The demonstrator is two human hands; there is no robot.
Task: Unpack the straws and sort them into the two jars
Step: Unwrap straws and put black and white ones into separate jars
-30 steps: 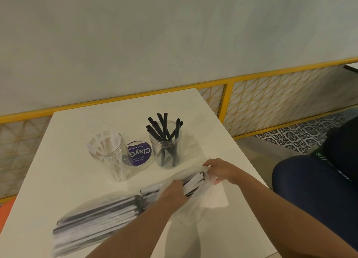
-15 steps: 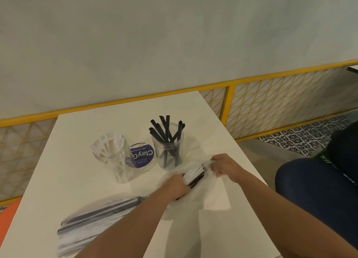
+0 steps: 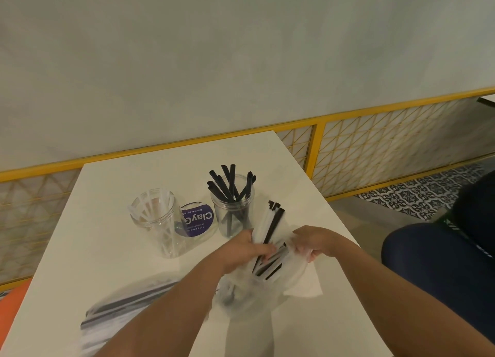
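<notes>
Two clear jars stand on the white table (image 3: 112,249). The left jar (image 3: 155,220) holds white straws, the right jar (image 3: 232,212) several black ones. My left hand (image 3: 246,252) grips a small bundle of black and white straws (image 3: 272,228), tilted up out of a clear plastic bag (image 3: 251,295). My right hand (image 3: 316,240) pinches the bag's open edge just right of the bundle. The bag's far part, with more straws (image 3: 128,308) inside, lies at the table's front left, partly behind my left forearm.
A round purple sticker (image 3: 197,220) lies between the jars. A yellow-framed lattice rail (image 3: 318,147) runs behind the table and to its right. A person's dark-clothed leg (image 3: 439,276) is close to the table's right edge. An orange seat (image 3: 13,303) shows at lower left.
My left hand has drawn the bundle of straws out of the bag and tipped it upward toward the right jar. My right hand kept its hold on the bag's mouth.
</notes>
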